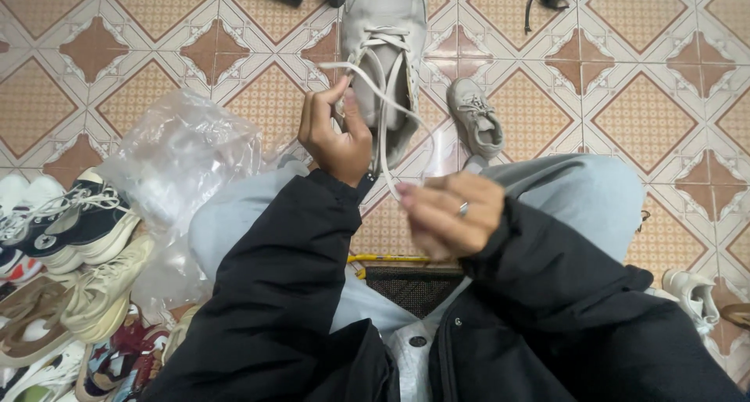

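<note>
A pale grey sneaker (388, 27) stands on my lap with its toe pointing away from me. Its white lace (375, 78) runs from the eyelets back toward my hands. My left hand (334, 132) pinches one end of the lace beside the shoe's opening. My right hand (449, 212), with a ring on one finger, is blurred and grips the other strand of the lace below the shoe. Black jacket sleeves cover both my arms.
A second grey sneaker (476, 117) lies on the patterned tile floor (641, 121). A crumpled clear plastic bag (183, 152) sits at my left. A pile of several shoes (70, 269) fills the lower left. Another pale shoe (691, 293) lies at the right.
</note>
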